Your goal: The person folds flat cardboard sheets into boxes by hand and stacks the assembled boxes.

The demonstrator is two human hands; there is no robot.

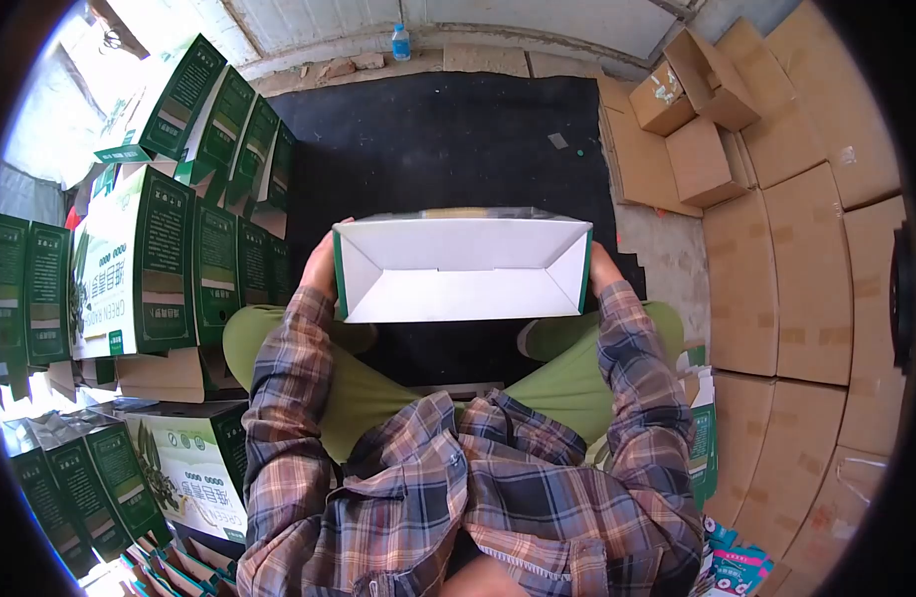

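Note:
Between my two hands is a carton point(463, 294), its white inside or end face turned up toward me and a green edge showing at each side. My left hand point(321, 265) grips its left side, with the fingers partly hidden behind it. On the opposite side my right hand point(604, 269) presses against the carton's right wall, most of its fingers out of sight. The carton is held above my crossed legs, over a black mat point(428, 139).
Stacked green-and-white printed cartons point(140, 264) rise on my left. Brown cardboard boxes point(811, 279) form a wall on the right, with small open boxes point(702, 164) before them. A blue-labelled bottle point(400, 44) stands by the far wall. Teal-and-pink packaging point(736, 567) lies at lower right.

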